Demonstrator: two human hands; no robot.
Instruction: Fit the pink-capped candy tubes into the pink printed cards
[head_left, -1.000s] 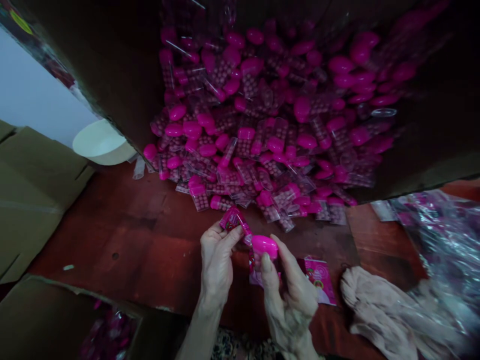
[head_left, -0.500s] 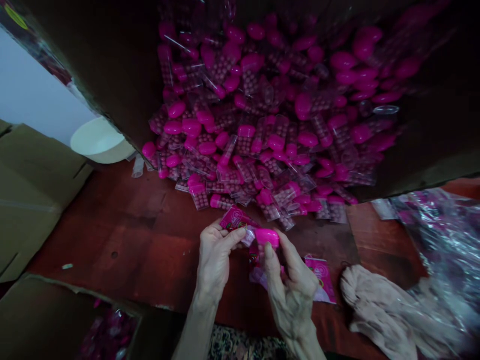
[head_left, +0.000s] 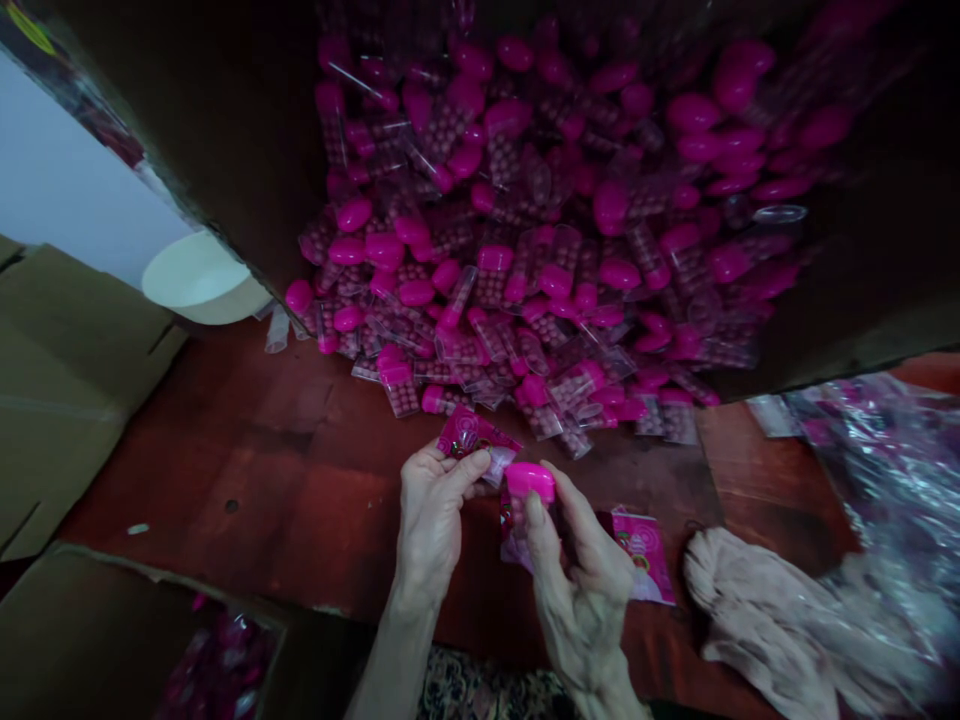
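Observation:
Between thumb and fingers, my left hand (head_left: 433, 505) pinches a printed pink plastic packet (head_left: 469, 432) with a clear lower part. My right hand (head_left: 585, 570) grips a small clear container with a pink cap (head_left: 531, 482) and pinkish balls inside, close to the packet's right side. Behind that container another printed pink packet (head_left: 514, 545) shows in part, and I cannot tell whether it is held or lies on the table. One more pink packet (head_left: 646, 560) lies flat to the right of my right hand. Ahead is a heap of similar pink-capped containers (head_left: 495, 260).
The heap spills from a large cardboard box (head_left: 202, 170) onto the reddish tabletop (head_left: 277, 470). A white bowl (head_left: 196, 285) stands left. At right lie a pale cloth (head_left: 757, 610) and clear plastic packets (head_left: 877, 480). An open carton (head_left: 97, 640) with pink items sits lower left.
The container in my right hand has tilted a little, showing more of its balls. The packet in my left hand is turned flatter, with more of its print visible.

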